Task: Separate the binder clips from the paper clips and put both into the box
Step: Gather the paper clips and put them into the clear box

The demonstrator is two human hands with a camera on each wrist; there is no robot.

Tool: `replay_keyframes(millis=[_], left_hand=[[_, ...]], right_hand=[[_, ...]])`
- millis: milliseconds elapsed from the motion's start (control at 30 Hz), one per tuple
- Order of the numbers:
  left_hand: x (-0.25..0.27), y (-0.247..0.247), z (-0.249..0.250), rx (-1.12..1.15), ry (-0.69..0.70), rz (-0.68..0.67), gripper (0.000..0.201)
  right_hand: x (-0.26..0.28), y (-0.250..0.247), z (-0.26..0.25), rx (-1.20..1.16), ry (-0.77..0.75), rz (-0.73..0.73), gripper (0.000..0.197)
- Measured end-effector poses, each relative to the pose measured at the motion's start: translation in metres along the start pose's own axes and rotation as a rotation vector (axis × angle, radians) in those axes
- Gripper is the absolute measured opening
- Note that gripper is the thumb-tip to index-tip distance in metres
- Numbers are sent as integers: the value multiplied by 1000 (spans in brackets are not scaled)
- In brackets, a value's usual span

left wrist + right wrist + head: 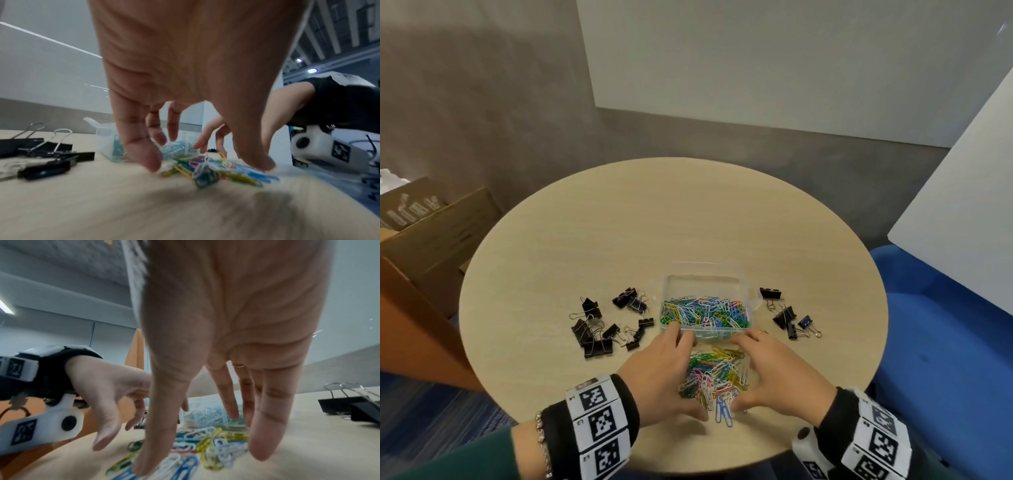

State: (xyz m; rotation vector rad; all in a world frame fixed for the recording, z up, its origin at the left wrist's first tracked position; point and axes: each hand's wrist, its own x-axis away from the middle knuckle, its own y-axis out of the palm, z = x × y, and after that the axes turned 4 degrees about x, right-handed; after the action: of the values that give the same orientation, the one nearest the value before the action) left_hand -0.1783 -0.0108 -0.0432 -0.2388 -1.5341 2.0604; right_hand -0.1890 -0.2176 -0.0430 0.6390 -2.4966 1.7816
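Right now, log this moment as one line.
left hand open | right hand open | cupping loose paper clips | box part-filled | binder clips outside

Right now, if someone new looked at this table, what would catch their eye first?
Probably the bright heap of coloured paper clips at the table's near edge, with the left hand and right hand cupped on either side of it. Just beyond sits the clear box, already holding more paper clips, flanked by black binder clips.
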Motion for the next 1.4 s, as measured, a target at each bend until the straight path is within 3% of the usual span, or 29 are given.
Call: replay_keyframes(millis=[100, 167, 367, 500, 733, 933, 1100, 1267, 1400], left_hand=[[-3, 9, -2, -37, 40, -29, 118], [-10, 10, 0, -24, 84, -38, 116], [-29, 9, 7, -96, 106, -56, 58], [-35, 8, 3, -117, 80, -45, 31], [-37, 10, -9, -123, 66, -17, 24], [-35, 8, -10, -97, 46, -16, 27], [-34, 2, -8, -42, 42, -19, 18], [-29, -12, -5, 62, 78, 15, 14], [-36, -47, -9, 261, 54, 112, 6]], right_hand=[[-2, 8, -1, 39, -50, -28, 105], [-7, 12, -2, 30, -77, -22, 102], [-18, 13, -12, 18, -110, 61, 46], [-20, 10, -8, 53, -112, 135, 12], [-22, 0, 9, 60, -68, 151, 10], [-24, -28, 7, -213, -72, 70, 7], [-46, -57, 7, -298, -80, 392, 8], [-62, -50, 15, -265, -71, 311, 10], [-58, -44, 22, -277, -68, 372, 7]])
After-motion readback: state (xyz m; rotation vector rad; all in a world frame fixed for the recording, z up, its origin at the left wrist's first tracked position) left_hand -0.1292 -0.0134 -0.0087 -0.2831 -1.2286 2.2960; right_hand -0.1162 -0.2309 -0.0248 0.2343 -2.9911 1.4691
